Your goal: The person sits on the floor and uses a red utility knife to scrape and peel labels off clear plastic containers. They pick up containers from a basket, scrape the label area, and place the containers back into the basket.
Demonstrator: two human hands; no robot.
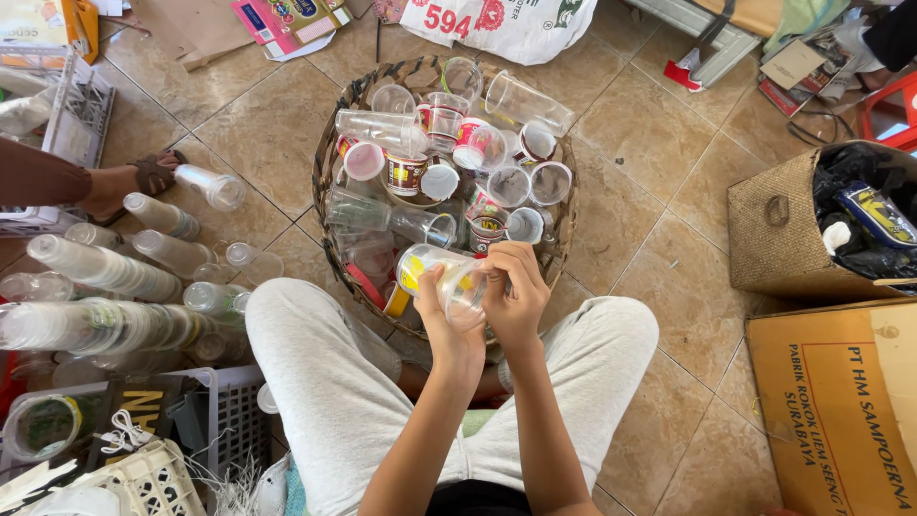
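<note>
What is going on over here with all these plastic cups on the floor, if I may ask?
A person sits on the tiled floor, holding a clear plastic cup in both hands: the left hand grips it from below, the right hand works at its rim. In front lies a round woven basket full of loose cups. Stacked cups lie to the left.

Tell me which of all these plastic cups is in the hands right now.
The clear cup with a yellow label, held over the basket's near edge by both hands, left and right; the others lie loose.
</note>
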